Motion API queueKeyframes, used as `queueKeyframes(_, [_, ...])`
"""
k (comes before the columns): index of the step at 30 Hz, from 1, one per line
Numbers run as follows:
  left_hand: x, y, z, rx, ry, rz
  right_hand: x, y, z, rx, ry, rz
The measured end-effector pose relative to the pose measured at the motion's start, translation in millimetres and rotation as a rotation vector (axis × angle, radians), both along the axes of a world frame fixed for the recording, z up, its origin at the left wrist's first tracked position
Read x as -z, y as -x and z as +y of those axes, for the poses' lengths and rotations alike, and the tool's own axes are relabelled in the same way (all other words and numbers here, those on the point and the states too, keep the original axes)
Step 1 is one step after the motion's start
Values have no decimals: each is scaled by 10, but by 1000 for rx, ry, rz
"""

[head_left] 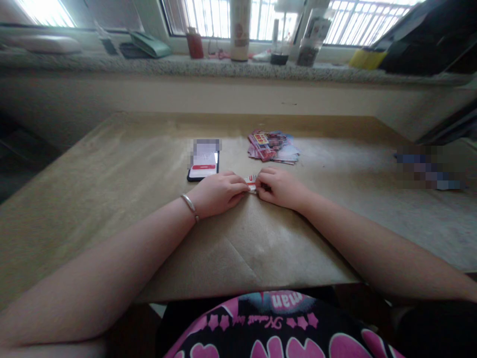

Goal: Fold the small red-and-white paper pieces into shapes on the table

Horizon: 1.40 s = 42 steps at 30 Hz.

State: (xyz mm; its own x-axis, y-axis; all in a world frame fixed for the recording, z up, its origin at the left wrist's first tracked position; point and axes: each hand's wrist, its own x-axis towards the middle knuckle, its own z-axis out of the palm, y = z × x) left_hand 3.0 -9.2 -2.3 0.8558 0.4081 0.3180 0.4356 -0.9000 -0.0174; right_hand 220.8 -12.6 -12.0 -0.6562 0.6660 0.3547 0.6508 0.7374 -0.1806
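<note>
Pinching a small white-and-red paper-like piece (252, 182) between them at the tan table (112, 189), left hand (223, 191) and right hand (281, 188) could tear it by tugging unevenly; far side, fanned glossy pink-and-blue cards (274, 146) might scatter if bumped.

The small printed piece (251, 182) is white and orange-red, the tabletop (112, 179) tan, the far sill (208, 71) speckled grey.

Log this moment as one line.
left hand: holds small flat white-and-red printed piece | right hand: holds its right edge | beyond: pile of colourful printed cards | near left hand: black-edged rectangular phone
</note>
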Motion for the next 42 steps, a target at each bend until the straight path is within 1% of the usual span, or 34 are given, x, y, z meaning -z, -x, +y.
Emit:
queueKeyframes(6, [-19, 8, -6, 36, 29, 4, 8, 11, -32, 37, 70, 68])
queueKeyframes(11, [-13, 9, -9, 28, 18, 9, 21, 17, -35, 38, 121, 109])
queueKeyframes(18, [-17, 9, -9, 11, 25, 22, 7, 3, -41, 121, 133, 40])
queueKeyframes(24, [-4, 23, -2, 19, 26, 4, -4, -1, -39, 212, 189, 2])
queueKeyframes(27, [-5, 25, -11, 35, 6, 12, -1, -2, -45, 248, 192, -1])
queueKeyframes(32, [-21, 9, -32, 11, -52, 62, 6, -14, -48, 278, 197, 12])
queueKeyframes(40, [-31, -19, -67, 1, -141, 149, 24, -41, -24, 279, 214, 44])
queueKeyframes(42, [-31, -27, -76, -9, -150, 162, 23, -65, -24, 251, 202, 62])
